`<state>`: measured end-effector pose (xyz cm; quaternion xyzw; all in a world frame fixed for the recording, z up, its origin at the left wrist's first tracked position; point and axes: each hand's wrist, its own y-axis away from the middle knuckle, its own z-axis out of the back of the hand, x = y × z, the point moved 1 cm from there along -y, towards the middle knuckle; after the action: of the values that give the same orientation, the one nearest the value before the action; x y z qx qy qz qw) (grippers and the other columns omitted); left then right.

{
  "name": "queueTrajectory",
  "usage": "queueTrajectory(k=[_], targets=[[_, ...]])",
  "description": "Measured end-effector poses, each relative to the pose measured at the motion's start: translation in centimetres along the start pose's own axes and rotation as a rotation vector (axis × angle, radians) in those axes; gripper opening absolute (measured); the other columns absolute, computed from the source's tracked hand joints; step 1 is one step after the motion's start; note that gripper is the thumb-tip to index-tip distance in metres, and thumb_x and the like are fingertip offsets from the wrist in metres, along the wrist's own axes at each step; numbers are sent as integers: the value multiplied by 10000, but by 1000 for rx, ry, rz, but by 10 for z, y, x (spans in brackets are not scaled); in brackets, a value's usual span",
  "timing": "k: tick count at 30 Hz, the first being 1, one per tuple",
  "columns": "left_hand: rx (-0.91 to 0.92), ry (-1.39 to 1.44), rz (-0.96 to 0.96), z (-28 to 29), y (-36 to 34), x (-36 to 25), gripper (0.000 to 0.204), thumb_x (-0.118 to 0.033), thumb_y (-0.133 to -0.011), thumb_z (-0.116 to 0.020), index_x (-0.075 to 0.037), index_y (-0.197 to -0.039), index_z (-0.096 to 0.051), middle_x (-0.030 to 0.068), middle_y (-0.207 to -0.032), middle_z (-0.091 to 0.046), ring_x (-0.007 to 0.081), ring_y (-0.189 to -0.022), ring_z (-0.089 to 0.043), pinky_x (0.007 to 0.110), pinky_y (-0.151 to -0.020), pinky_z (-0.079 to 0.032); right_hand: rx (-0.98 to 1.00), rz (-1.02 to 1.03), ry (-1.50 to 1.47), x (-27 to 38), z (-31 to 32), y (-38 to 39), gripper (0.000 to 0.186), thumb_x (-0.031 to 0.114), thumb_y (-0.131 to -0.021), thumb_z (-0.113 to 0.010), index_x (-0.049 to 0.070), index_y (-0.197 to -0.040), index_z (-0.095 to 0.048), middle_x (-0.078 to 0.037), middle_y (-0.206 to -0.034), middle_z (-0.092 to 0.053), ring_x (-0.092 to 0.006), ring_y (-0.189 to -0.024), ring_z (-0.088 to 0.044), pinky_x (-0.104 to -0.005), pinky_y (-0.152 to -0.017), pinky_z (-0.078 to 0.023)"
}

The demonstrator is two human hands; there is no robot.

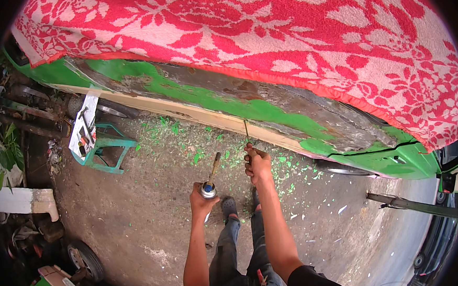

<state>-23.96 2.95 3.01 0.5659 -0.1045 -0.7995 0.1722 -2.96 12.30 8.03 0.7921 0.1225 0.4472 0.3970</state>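
My left hand (201, 198) is wrapped round a gas torch (214, 170) with a silver can and a brownish nozzle tube angled up toward the vehicle. In my raised right hand (258, 166) is a thin-shafted tool (246, 128), perhaps a screwdriver. Its tip appears close to the beige lower strip (206, 118) of a green vehicle body (261, 109); I cannot tell whether they touch. Large patches of the side panel are bare, grey and brown, with green paint around them. A red and pink floral blanket (264, 30) drapes over the upper part.
Green paint flakes (198, 156) litter the concrete floor below the panel. A teal plastic stool (115, 146) at left bears several tools on white paper (75, 144). A loose tyre (85, 261) and clutter lie lower left. A dark car (438, 235) stands at far right, near a post (421, 205).
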Motion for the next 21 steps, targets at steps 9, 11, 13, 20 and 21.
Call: queueTrajectory(k=[9, 11, 13, 20, 21], targets=[[-17, -26, -24, 2, 2, 3, 532, -40, -522, -828, -30, -952, -514, 94, -839, -666, 167, -762, -641, 313, -678, -509, -168, 71, -35, -14, 12, 4, 226, 151, -944, -541, 20, -1118, -601, 12, -654, -480, -52, -403, -329, -237, -335, -231], [-15, -4, -22, 0, 4, 2, 537, -36, -518, -830, -32, -953, -515, 94, -839, -665, 166, -761, -639, 316, -678, -510, -64, 41, 22, -9, 7, 3, 222, 150, -941, -545, 19, -1110, -603, 11, -656, -484, -52, -403, -334, -236, -336, -232], [-11, 20, -20, -2, 4, 0, 540, -30, -515, -832, -34, -954, -516, 93, -839, -665, 165, -758, -637, 318, -677, -510, -1, 19, 52, 1, 3, -3, 220, 148, -936, -551, 16, -1104, -602, 9, -660, -489, -53, -404, -338, -232, -342, -238], [10, -45, 15, -7, 7, -4, 532, -39, -529, -828, -33, -963, -520, 94, -873, -668, 169, -786, -642, 316, -700, -511, -197, 111, -54, 0, 32, 12, 177, 121, -943, -517, 44, -1068, -615, 19, -652, -468, -43, -406, -330, -229, -340, -232], [9, -32, 11, -8, 4, 0, 531, -42, -531, -828, -33, -965, -521, 96, -875, -669, 171, -791, -643, 318, -704, -511, -171, 111, -116, 2, 37, 15, 165, 94, -922, -501, 13, -1039, -584, 10, -643, -447, -44, -401, -300, -219, -328, -193]])
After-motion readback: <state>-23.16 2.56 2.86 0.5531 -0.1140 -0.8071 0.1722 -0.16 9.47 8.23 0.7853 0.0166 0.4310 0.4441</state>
